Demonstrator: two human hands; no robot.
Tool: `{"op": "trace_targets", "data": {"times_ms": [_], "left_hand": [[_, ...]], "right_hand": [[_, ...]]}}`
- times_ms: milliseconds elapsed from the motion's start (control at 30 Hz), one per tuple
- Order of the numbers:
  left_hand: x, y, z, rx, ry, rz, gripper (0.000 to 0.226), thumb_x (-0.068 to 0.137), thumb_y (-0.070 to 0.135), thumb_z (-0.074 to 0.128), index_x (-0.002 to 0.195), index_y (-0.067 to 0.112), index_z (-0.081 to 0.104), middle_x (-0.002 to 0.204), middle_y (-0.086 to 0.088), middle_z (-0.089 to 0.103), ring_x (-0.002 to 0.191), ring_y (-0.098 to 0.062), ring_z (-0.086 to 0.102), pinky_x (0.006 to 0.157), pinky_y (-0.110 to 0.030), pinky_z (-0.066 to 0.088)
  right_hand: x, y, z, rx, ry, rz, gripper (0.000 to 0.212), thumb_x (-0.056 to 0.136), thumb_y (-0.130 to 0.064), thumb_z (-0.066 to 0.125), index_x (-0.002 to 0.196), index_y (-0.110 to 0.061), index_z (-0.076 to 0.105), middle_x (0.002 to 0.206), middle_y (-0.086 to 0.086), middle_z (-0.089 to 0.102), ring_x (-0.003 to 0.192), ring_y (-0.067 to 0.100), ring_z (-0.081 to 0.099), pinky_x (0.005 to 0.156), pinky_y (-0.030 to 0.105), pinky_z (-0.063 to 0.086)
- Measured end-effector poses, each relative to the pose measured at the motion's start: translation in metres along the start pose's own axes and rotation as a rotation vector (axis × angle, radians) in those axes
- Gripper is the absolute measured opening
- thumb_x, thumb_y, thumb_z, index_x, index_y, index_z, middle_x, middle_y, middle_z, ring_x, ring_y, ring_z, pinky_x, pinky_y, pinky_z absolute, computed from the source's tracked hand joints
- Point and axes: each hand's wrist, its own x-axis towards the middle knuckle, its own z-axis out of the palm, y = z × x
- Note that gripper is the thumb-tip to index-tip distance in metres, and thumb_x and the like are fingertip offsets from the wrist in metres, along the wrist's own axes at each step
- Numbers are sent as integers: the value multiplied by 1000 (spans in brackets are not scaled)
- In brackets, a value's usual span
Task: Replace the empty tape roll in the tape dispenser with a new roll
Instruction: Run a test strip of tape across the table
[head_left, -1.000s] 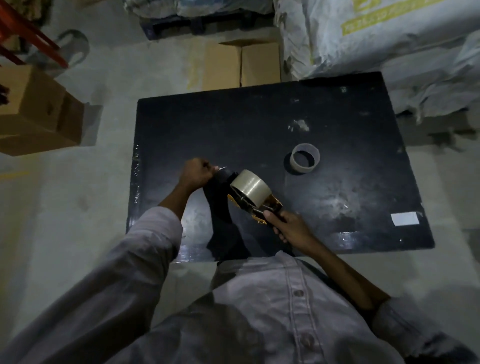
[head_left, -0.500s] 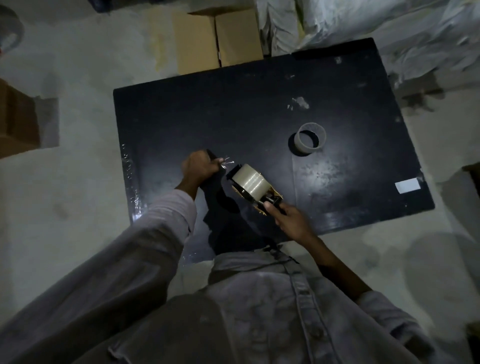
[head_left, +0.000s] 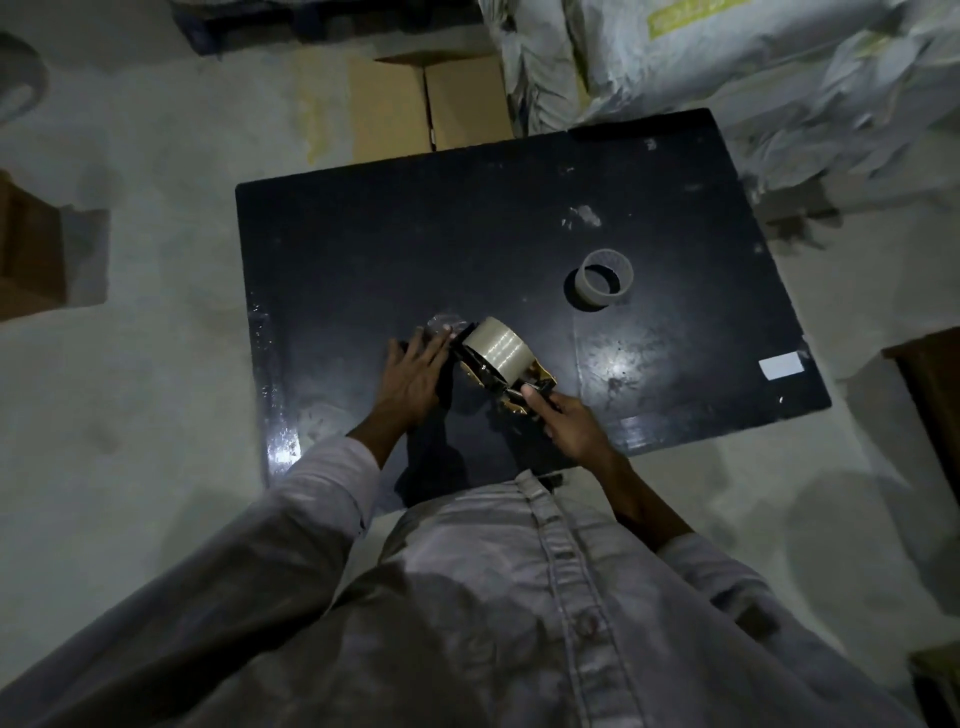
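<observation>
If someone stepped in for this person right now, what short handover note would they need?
Right hand: gripping the tape dispenser by its handle end, on the black table.
Left hand: fingers spread flat at the dispenser's front, by a clear strip of tape.
Done: new roll is seated in the dispenser; empty core stands apart, farther back on the right.
Left: finish the tape's front end; whether it is properly threaded cannot be told.

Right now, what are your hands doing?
Right hand gripping black tape dispenser. Left hand flat beside its front. Full clear roll mounted. Empty core aside.
</observation>
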Motion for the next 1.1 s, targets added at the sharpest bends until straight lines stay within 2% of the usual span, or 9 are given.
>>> {"op": "trace_targets", "data": {"times_ms": [100,200,267,333,533,667,833,900,1100], "left_hand": [[2,1,-7,3,-30,-38,101,99,42,68,180,19,14,189,-3,11,168,-42,20,127,-67,28],[7,3,-13,-37,-65,-53,101,101,43,68,181,22,9,189,0,11,169,-42,17,129,-70,23],[9,4,-11,-76,-79,-55,103,101,43,69,181,24,7,189,1,9,169,-41,16,130,-70,22],[9,4,-8,-122,-88,-61,104,98,39,70,181,26,7,189,2,7,169,-40,16,129,-68,25],[3,26,4,-101,-56,80,116,86,33,82,180,25,14,189,2,8,170,-35,15,125,-63,31],[2,46,12,-134,-39,134,119,83,28,84,180,23,16,189,1,11,169,-36,19,126,-62,32],[0,60,22,-243,-68,371,105,82,32,70,178,26,28,188,5,18,174,-24,12,137,-55,14],[-4,65,24,-306,-62,396,104,78,29,61,177,23,31,188,2,19,175,-23,11,139,-53,10],[-8,72,20,-333,-11,397,102,80,25,69,176,17,35,187,-3,22,174,-26,16,138,-55,11]], "right_hand": [[1,4,-3,-1,3,-22,66,86,-94,62,91,-32,82,70,-12,72,72,13,65,78,40,50],[-15,22,-15,1,15,-35,69,94,-84,65,87,-17,78,65,-6,66,62,11,62,68,36,48],[-32,49,-29,-28,53,-8,61,98,-81,63,79,-24,77,62,-9,65,60,9,61,67,35,47],[-49,86,-43,-143,153,30,68,95,-91,52,72,-32,75,63,-9,69,66,17,64,71,39,49],[-122,209,-84,-363,386,159,98,83,-105,23,66,-21,71,73,8,76,80,35,76,74,49,59],[-139,217,-85,-472,403,140,72,90,-89,34,65,-31,68,83,14,77,92,41,77,73,41,49],[-138,217,-77,-503,430,138,80,93,-83,36,88,-19,84,97,21,81,99,43,76,75,41,50],[-137,216,-76,-490,433,142,83,92,-85,35,84,-16,81,92,21,79,95,43,76,72,41,47],[-140,206,-78,-490,419,171,77,89,-86,30,64,-20,61,63,4,57,80,42,69,65,43,44]]}}
